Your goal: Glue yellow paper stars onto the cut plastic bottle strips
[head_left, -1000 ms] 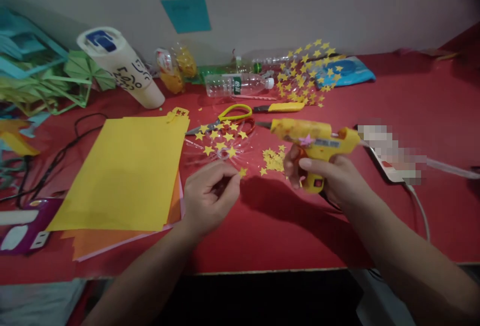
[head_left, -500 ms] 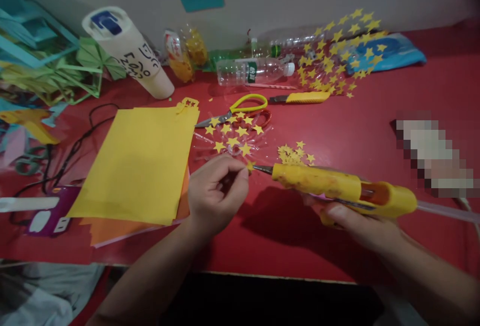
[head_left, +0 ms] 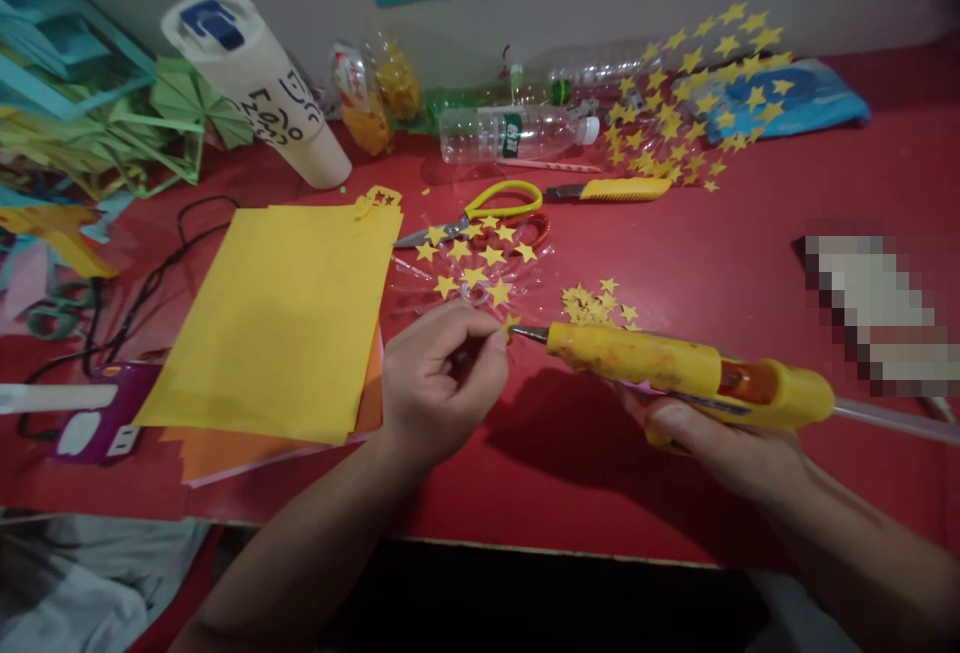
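Note:
My left hand (head_left: 444, 385) pinches a small yellow paper star (head_left: 511, 325) between thumb and forefinger. A yellow hot glue gun (head_left: 645, 358) is gripped in my right hand (head_left: 709, 433), its metal nozzle pointing left with the tip at the star. A clear glue stick (head_left: 892, 421) sticks out of the gun's back. Behind my left hand lies a clear plastic piece with thin strips (head_left: 474, 291), several yellow stars fixed on it. A small heap of loose stars (head_left: 592, 305) rests on the table beyond the gun.
Yellow paper sheets (head_left: 281, 323) lie left on the red table (head_left: 750, 203). Scissors (head_left: 504, 197), a yellow cutter knife (head_left: 619, 190), plastic bottles (head_left: 510, 136) and a star-covered piece (head_left: 675, 123) are farther back. A white tumbler (head_left: 262, 83) stands back left; a second glue gun (head_left: 64, 233) is left.
The glue gun's trigger end looks pressed further in, with its stick carriage shifted. The nozzle tip stays at the star. The whole view has shifted slightly.

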A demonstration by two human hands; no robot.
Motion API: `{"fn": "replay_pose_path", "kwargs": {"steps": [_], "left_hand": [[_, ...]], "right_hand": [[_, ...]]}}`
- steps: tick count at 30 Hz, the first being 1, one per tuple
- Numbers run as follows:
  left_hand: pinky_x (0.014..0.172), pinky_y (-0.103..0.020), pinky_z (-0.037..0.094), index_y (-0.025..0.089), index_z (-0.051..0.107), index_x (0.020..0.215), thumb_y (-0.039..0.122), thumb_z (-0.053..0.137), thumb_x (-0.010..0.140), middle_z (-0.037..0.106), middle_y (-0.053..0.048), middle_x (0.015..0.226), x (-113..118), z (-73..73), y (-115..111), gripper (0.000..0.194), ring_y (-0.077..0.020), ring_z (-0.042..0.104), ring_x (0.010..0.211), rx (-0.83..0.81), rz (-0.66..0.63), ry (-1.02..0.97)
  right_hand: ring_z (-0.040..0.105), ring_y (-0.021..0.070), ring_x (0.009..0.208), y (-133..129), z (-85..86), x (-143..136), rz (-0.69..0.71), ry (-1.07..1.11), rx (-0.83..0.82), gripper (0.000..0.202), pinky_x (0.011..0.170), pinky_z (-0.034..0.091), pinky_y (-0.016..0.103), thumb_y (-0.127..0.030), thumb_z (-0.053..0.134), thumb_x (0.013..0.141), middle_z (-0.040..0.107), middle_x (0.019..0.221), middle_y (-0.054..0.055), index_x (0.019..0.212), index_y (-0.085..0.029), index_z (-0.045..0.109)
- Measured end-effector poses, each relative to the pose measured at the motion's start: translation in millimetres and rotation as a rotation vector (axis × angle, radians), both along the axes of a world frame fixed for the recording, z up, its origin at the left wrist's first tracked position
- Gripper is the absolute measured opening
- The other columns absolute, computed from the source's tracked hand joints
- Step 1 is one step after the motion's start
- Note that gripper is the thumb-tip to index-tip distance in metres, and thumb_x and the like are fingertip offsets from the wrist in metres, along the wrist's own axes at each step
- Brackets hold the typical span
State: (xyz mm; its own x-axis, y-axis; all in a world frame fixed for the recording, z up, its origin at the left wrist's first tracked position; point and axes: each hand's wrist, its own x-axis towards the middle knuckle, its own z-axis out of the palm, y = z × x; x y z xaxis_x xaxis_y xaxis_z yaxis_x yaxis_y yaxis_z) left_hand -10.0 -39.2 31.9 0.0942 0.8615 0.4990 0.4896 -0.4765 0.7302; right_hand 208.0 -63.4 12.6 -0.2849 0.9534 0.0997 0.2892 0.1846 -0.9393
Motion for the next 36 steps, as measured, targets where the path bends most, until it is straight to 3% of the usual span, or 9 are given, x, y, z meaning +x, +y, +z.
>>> {"fn": "replay_pose_path", "kwargs": {"steps": [9,28,33,36], "left_hand": [[0.047,-0.022,0.037,0.019,0.054,0.062,0.009,0.053,0.078,0.050,0.003,0.055,0.2,-0.8,1.2,0.019,-0.0075,0.044,0.050,-0.011,0.001,0.000],[0.047,-0.022,0.038,0.019,0.053,0.063,0.008,0.053,0.079,0.049,0.004,0.056,-0.1,-1.9,1.7,0.019,-0.0076,0.044,0.050,0.015,-0.009,0.014],[0.047,-0.021,0.037,0.018,0.053,0.066,0.004,0.053,0.077,0.048,0.004,0.055,-1.7,-2.9,3.3,0.018,-0.0071,0.043,0.051,0.204,-0.026,0.141],[0.048,-0.021,0.037,0.018,0.053,0.068,0.002,0.052,0.074,0.053,0.003,0.058,-3.2,-2.3,3.4,0.016,-0.0074,0.045,0.053,0.338,-0.086,0.225]], "right_hand": [[0.068,0.0212,0.072,2.0,-0.2,-1.0,0.000,0.036,-0.004,0.015,0.066,0.059,0.036,-0.045,0.063,0.081,0.071,0.083,0.000,0.088,-0.033,0.071],[0.063,0.0191,0.064,2.2,2.5,-4.2,0.004,0.015,0.006,0.012,0.058,0.055,0.033,-0.043,0.062,0.083,0.067,0.077,-0.001,0.083,-0.032,0.067],[0.050,0.0150,0.050,8.8,8.4,-6.3,0.038,-0.115,0.181,0.027,0.048,0.044,0.030,-0.046,0.059,0.085,0.054,0.057,-0.001,0.064,-0.028,0.062],[0.052,0.0151,0.051,10.0,7.3,-3.1,-0.003,-0.093,0.206,0.023,0.047,0.042,0.029,-0.045,0.066,0.079,0.055,0.058,-0.001,0.065,-0.027,0.061]]}}
